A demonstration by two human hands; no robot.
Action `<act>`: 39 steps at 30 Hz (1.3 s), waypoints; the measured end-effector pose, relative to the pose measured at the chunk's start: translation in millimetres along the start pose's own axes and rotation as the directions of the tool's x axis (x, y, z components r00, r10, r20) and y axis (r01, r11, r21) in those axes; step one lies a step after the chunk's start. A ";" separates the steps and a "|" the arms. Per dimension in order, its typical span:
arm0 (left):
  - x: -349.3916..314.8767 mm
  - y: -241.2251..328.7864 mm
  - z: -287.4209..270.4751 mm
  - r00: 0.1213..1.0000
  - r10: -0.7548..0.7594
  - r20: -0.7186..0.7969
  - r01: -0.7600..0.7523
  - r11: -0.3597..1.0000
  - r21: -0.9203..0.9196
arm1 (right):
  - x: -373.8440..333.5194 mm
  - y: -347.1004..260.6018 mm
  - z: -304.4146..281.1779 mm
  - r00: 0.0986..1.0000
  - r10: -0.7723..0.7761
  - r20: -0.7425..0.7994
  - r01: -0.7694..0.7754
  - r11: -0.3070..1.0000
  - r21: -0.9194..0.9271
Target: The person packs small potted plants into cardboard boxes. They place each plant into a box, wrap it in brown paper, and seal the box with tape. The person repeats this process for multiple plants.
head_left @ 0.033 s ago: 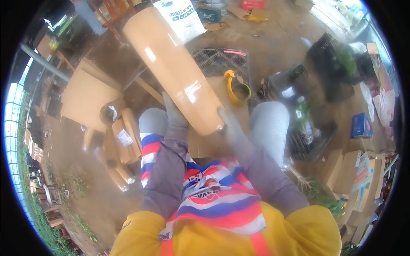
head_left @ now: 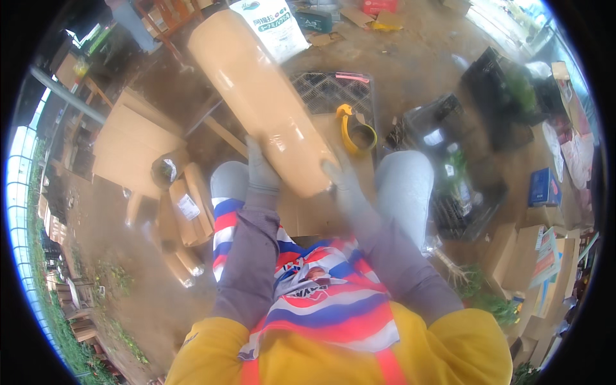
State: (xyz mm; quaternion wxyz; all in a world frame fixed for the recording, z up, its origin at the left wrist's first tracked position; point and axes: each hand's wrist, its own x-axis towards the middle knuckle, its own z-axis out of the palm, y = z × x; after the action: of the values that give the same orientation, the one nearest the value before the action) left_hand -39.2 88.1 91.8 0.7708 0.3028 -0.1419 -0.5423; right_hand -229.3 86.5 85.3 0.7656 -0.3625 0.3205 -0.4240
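Observation:
A long brown cardboard package (head_left: 263,109) with shiny clear tape on it slants up and away to the left in front of me. My left hand (head_left: 262,170), in a grey glove, grips its left side near the close end. On the opposite side my right hand (head_left: 348,186), also gloved and somewhat blurred, closes on the near right corner with the thumb on top. A yellow tape dispenser (head_left: 356,133) rests on a flat cardboard sheet (head_left: 367,172) beyond my right hand. Underneath that sheet sits a black lattice crate (head_left: 333,96).
Several brown wrapped packages (head_left: 189,212) lie left of my knee, by a large cardboard box (head_left: 128,151). A white sack (head_left: 282,38) stands behind the held package. Dark crates (head_left: 465,215) with plants are at right, near a blue box (head_left: 544,187). A person's leg (head_left: 133,24) shows far left.
The package has shifted very slightly, its far end a little to the right, and both hands have moved with it. The grip looks the same.

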 end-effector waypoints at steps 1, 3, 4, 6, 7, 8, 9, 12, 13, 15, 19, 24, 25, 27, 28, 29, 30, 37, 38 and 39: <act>-2.2 6.8 1.5 0.999 -0.032 0.018 0.032 0.999 0.018 | 0.8 -3.9 7.0 0.997 -0.077 0.024 0.078 0.995 -0.058; 0.1 22.4 -2.7 0.999 -0.001 0.053 -0.007 0.990 0.142 | 1.7 -13.1 22.5 0.974 -0.200 0.106 0.214 0.967 -0.138; 2.6 26.3 -7.5 0.997 0.066 0.038 -0.075 0.943 0.324 | 2.0 -17.4 28.8 0.964 -0.224 0.144 0.248 0.952 -0.177; 8.3 29.8 -22.3 0.994 0.086 0.061 -0.096 0.979 0.181 | 0.2 -22.0 36.0 0.949 -0.247 0.197 0.294 0.918 -0.266; 10.8 28.7 -31.0 0.998 0.046 0.042 -0.047 0.999 0.011 | -0.5 -21.6 37.2 0.947 -0.243 0.211 0.302 0.899 -0.319; 14.1 28.5 -40.2 0.991 0.011 0.134 0.012 0.985 -0.171 | -1.1 -18.9 36.7 0.947 -0.233 0.223 0.303 0.878 -0.370; 16.0 26.5 -49.1 0.997 0.029 0.070 -0.019 0.991 -0.131 | -1.5 -14.6 34.7 0.947 -0.222 0.232 0.303 0.855 -0.420; 25.5 21.2 -69.5 0.990 0.140 0.002 -0.140 0.990 -0.018 | 3.4 5.4 27.6 0.952 -0.175 0.251 0.269 0.871 -0.412; 29.0 19.9 -74.2 0.978 0.200 0.056 -0.201 0.980 0.009 | 6.1 12.0 25.6 0.952 -0.168 0.255 0.259 0.888 -0.381; 31.4 20.0 -81.1 0.977 0.198 0.076 -0.197 0.980 -0.020 | 8.7 21.2 24.0 0.962 -0.101 0.254 0.127 0.988 -0.089; 23.7 30.5 -86.2 0.983 0.183 0.033 -0.184 0.983 0.027 | 1.3 18.8 28.8 0.923 -0.094 0.373 0.105 0.994 -0.009; 10.3 45.5 -86.0 0.986 0.169 0.010 -0.169 0.978 0.121 | -4.8 3.5 29.9 0.939 -0.112 0.324 0.225 0.914 -0.337; 6.7 45.7 -86.8 0.986 0.167 0.006 -0.167 0.978 0.125 | -3.0 3.5 29.5 0.931 -0.050 0.361 0.163 0.943 -0.291; -1.1 45.8 -91.3 0.986 0.167 0.004 -0.166 0.978 0.124 | -1.9 7.3 28.3 0.891 0.058 0.450 0.013 0.988 -0.153; -5.7 45.7 -94.5 0.986 0.167 0.004 -0.167 0.979 0.116 | -2.9 10.3 27.7 0.852 0.100 0.514 -0.081 0.995 -0.059; -10.8 45.1 -97.8 0.985 0.173 0.001 -0.172 0.979 0.109 | -4.7 13.9 29.8 0.834 0.138 0.535 -0.178 0.984 0.024; -16.2 44.7 -101.0 0.983 0.186 -0.001 -0.185 0.978 0.098 | -6.9 17.0 32.2 0.814 0.175 0.554 -0.275 0.956 0.102; -16.9 34.7 -101.4 0.985 0.172 0.033 -0.172 0.985 0.004 | -6.2 6.3 42.2 0.822 0.011 0.569 0.081 0.988 -0.135; -15.5 33.6 -99.1 0.985 0.168 0.037 -0.169 0.986 -0.001 | -4.6 3.8 41.7 0.819 0.019 0.574 0.080 0.986 -0.147; -14.2 32.6 -96.0 0.986 0.162 0.043 -0.162 0.987 -0.004 | -2.6 1.9 40.1 0.812 0.005 0.584 0.101 0.984 -0.149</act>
State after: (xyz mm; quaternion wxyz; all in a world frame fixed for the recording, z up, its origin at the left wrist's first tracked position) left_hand 32.5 138.7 39.1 0.8092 0.2780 -0.1825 -0.4843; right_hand -197.6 100.9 105.5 0.7814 -0.5477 0.0973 -0.2826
